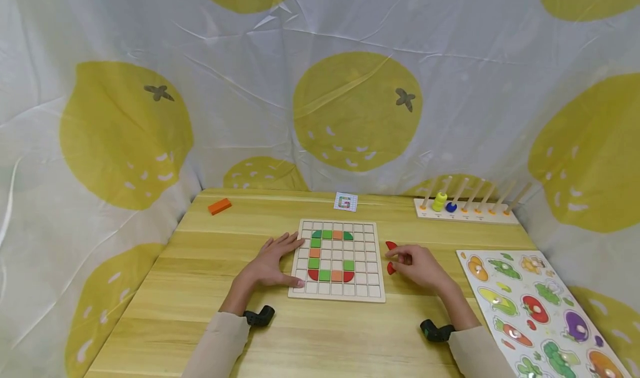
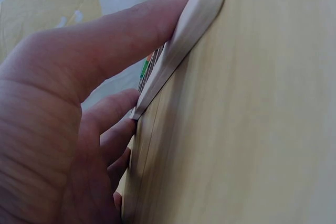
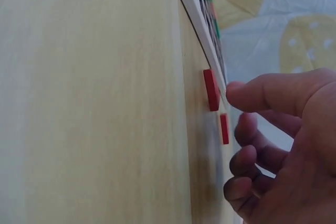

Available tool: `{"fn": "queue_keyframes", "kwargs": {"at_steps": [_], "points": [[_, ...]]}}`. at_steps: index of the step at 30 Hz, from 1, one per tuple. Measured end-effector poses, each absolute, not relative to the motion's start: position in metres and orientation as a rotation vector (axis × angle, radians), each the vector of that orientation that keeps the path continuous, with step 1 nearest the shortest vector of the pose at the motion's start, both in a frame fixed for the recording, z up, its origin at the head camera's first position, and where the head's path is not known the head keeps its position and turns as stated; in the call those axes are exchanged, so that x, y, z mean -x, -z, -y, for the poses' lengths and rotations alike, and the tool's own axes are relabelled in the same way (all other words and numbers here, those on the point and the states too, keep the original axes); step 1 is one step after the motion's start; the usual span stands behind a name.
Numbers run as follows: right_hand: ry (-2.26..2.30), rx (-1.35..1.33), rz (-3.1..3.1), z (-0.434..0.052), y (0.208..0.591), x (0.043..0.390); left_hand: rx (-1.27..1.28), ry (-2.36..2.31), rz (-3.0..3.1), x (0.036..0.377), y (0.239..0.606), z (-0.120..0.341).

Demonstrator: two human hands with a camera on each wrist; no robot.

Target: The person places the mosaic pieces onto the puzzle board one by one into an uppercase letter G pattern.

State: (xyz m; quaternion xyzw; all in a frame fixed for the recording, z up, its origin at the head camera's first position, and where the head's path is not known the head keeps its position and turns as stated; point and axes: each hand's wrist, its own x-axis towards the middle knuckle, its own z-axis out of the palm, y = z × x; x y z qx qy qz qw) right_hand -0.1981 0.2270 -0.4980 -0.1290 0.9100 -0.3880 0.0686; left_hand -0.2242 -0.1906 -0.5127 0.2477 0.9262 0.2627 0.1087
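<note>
While our left hand (image 1: 272,264) lies spread and flat at the left edge of the wooden grid board (image 1: 337,260) near the frame's centre, its thumb presses the board's lower left rim and its fingertips touch the upper left edge. Our right hand (image 1: 417,265), just right of the board, holds nothing; its fingers are loosely curled beside two red pieces (image 1: 390,257) lying on the table (image 1: 225,278), the thumb close to them, though we cannot tell whether it touches.
</note>
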Motion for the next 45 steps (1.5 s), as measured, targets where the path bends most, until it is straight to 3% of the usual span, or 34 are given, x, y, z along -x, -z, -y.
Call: {"fn": "queue_keyframes", "kwargs": {"at_steps": [31,45], "points": [[1.152,0.549,-2.631,-0.239,0.503,0.19,-0.711,-0.788,-2.726,0.223,0.513,0.19],[1.243,0.383,-2.707,-0.227,0.497,0.194,-0.723,-0.779,-2.718,0.223,0.512,0.192]]}}
